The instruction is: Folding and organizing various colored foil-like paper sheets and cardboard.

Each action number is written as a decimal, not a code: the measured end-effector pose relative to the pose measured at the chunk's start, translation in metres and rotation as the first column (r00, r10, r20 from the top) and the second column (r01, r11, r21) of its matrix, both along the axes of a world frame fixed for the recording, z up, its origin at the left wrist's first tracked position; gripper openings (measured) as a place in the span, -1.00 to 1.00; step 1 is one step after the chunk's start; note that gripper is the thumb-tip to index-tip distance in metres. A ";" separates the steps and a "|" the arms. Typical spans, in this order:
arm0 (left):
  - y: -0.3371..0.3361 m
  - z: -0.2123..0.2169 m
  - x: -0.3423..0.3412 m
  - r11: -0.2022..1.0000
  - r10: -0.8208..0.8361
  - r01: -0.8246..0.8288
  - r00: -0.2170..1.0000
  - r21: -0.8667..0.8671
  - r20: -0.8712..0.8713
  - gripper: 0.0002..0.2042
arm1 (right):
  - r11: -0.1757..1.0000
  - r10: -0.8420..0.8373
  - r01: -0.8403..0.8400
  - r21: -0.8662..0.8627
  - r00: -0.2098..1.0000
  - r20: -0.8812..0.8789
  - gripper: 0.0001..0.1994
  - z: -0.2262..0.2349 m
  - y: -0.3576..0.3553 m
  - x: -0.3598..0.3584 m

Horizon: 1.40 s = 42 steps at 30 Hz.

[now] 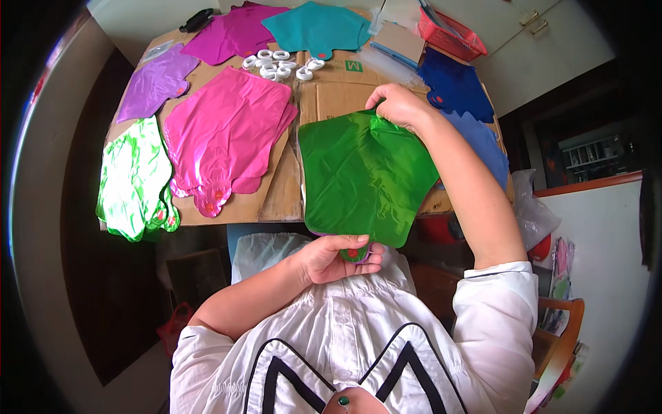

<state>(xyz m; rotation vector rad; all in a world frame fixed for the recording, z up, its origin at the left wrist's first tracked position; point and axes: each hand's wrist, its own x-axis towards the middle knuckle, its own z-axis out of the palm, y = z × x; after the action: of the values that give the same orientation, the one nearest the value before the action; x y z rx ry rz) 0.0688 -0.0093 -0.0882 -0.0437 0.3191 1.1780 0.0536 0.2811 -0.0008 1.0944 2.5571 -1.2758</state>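
A flat, uninflated green foil balloon (369, 179) lies over the table's near edge, its tail pointing toward me. My left hand (338, 259) pinches that tail, thumb on top and fingers beneath. A thin purple edge peeks out under the tail; what it belongs to is mostly hidden. At the far edge of the foil, my right hand (396, 109) is closed on the green sheet and creases it. To the left lie pink foil balloons (224, 131), overlapping, and shiny light-green ones (134, 179). Partly behind my right forearm is a light-blue balloon (479, 141).
Cardboard (276, 183) covers the table. Farther back are purple (155, 83), magenta (231, 34), teal (317, 29) and dark-blue (458, 83) balloons. Several white ribbon rolls (283, 71) sit mid-table. A red basket (455, 41) stands back right, a wooden chair (562, 345) lower right.
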 end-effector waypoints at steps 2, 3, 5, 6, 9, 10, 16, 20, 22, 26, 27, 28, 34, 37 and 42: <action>0.001 -0.002 0.002 1.000 -0.007 0.007 1.000 -0.001 0.004 -0.75 | 1.000 -0.009 0.009 -0.011 1.000 -0.027 -0.74 -0.005 -0.002 0.002; 0.003 -0.001 0.004 1.000 0.000 0.000 1.000 -0.018 -0.011 -0.79 | 1.000 -0.013 0.012 -0.015 0.999 -0.043 -0.74 -0.005 -0.004 0.002; 0.007 0.001 0.008 0.999 0.014 -0.016 0.999 -0.051 -0.041 -0.85 | 1.000 0.008 -0.008 -0.001 1.000 -0.028 -0.77 -0.001 -0.009 0.002; 0.009 0.002 0.009 0.998 0.006 -0.012 0.996 -0.067 -0.086 -0.86 | 1.000 0.016 -0.016 0.009 1.000 -0.022 -0.78 0.002 -0.011 0.002; 0.011 0.002 0.014 0.993 -0.004 -0.018 0.982 -0.118 -0.187 -0.87 | 0.994 -0.021 0.026 0.102 0.998 -0.056 -0.79 0.000 -0.011 0.000; 0.012 0.003 0.015 0.991 0.003 -0.030 0.980 -0.134 -0.199 -0.88 | 0.979 -0.030 0.029 0.202 1.000 0.002 -0.76 0.001 -0.012 -0.003; 0.016 0.017 0.020 0.982 0.014 -0.058 0.971 -0.178 -0.238 -0.87 | 0.849 -0.187 0.101 0.519 0.975 0.117 -0.62 -0.011 -0.020 -0.020; 0.016 0.006 0.020 0.981 0.039 -0.076 0.980 -0.179 -0.198 -0.86 | 0.872 -0.216 0.131 0.471 0.967 0.131 -0.63 -0.003 -0.023 -0.027; 0.017 0.006 0.022 0.978 0.053 -0.094 0.976 -0.186 -0.212 -0.86 | 0.860 -0.209 0.103 0.499 0.964 0.162 -0.63 -0.003 -0.019 -0.030; 0.017 0.011 0.023 0.985 0.077 -0.114 0.963 -0.128 -0.260 -0.86 | 0.828 -0.191 0.115 0.549 0.978 0.084 -0.63 -0.026 -0.005 -0.033; 0.017 0.012 0.023 0.986 0.080 -0.115 0.962 -0.121 -0.260 -0.86 | 0.828 -0.184 0.134 0.545 0.982 0.037 -0.64 -0.028 -0.006 -0.032; 0.016 0.012 0.022 0.987 0.083 -0.116 0.962 -0.114 -0.261 -0.86 | 0.827 -0.176 0.154 0.540 0.984 -0.010 -0.64 -0.029 -0.007 -0.032; 0.014 0.008 0.017 0.989 0.082 -0.103 0.980 -0.107 -0.182 -0.86 | 0.995 -0.088 0.088 -0.038 0.996 0.015 -0.76 -0.010 0.017 -0.021; 0.014 0.004 0.016 0.991 0.079 -0.093 0.986 -0.093 -0.144 -0.87 | 0.978 -0.107 0.111 -0.179 0.994 0.028 -0.74 0.005 0.009 -0.013; 0.009 -0.001 0.006 0.998 0.063 -0.063 0.998 -0.028 -0.017 -0.76 | 0.997 -0.035 0.031 -0.073 0.998 -0.059 -0.69 -0.010 0.006 -0.014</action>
<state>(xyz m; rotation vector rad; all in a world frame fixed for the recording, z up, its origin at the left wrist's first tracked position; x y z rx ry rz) 0.0749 -0.0005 -0.0887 -0.0700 0.3507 1.2367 0.0400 0.2874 -0.0106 1.1049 2.5235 -1.4184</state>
